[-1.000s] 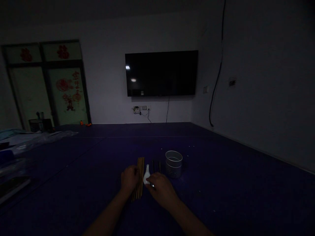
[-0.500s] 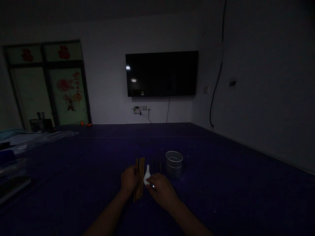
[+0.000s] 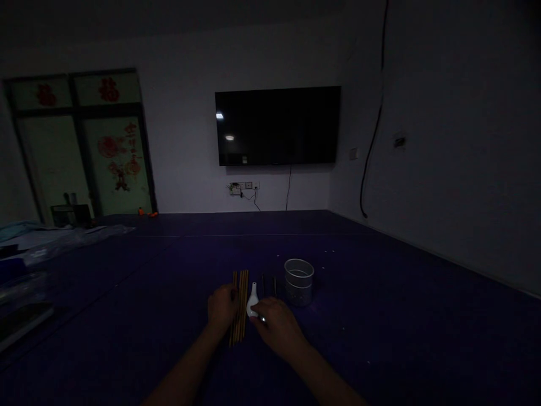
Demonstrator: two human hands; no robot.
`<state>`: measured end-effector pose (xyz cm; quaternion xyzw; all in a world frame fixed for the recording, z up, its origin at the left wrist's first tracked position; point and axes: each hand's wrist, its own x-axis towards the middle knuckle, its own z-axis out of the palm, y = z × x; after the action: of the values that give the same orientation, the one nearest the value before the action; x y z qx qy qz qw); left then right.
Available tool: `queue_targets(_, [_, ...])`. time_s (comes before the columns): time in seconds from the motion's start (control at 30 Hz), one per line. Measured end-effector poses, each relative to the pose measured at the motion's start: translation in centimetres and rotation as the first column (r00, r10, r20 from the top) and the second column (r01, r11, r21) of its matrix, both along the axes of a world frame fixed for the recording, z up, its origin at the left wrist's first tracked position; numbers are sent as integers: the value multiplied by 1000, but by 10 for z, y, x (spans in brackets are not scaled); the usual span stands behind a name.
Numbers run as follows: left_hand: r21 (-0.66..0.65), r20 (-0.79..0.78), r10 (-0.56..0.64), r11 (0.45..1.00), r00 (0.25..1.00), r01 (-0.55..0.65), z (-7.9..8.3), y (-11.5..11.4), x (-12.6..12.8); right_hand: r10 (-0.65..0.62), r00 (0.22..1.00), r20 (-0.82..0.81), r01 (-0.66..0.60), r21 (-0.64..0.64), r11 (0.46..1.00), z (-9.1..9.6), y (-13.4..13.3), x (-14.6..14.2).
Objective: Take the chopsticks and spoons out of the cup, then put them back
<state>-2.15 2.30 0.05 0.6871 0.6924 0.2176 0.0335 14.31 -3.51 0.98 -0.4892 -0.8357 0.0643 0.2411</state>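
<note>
In the dim head view, several wooden chopsticks (image 3: 242,307) lie side by side on the dark blue table. My left hand (image 3: 222,309) rests at their left edge, fingers curled against the nearest chopstick. A white soup spoon (image 3: 252,301) lies just right of them, handle pointing away. My right hand (image 3: 276,324) pinches its bowl between thumb and fingers. Two thin dark handles (image 3: 274,286) stick out beyond my right hand, and something shiny shows beneath its fingers; the rest is hidden. A silvery perforated utensil holder (image 3: 299,285) stands upright beyond my right hand.
Small white specks lie scattered on the blue tabletop (image 3: 203,254). Clear plastic wrapping (image 3: 76,242) and a flat dark object with a pale edge (image 3: 25,324) sit at the left. Small orange items (image 3: 147,213) are at the far edge. A television (image 3: 279,127) hangs on the wall.
</note>
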Motion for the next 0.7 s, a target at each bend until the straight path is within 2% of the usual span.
queue_targets(0.7, [15, -57, 21, 1000, 998, -21, 1, 0, -3, 0, 1000, 19, 0, 3, 1000, 3, -3, -1])
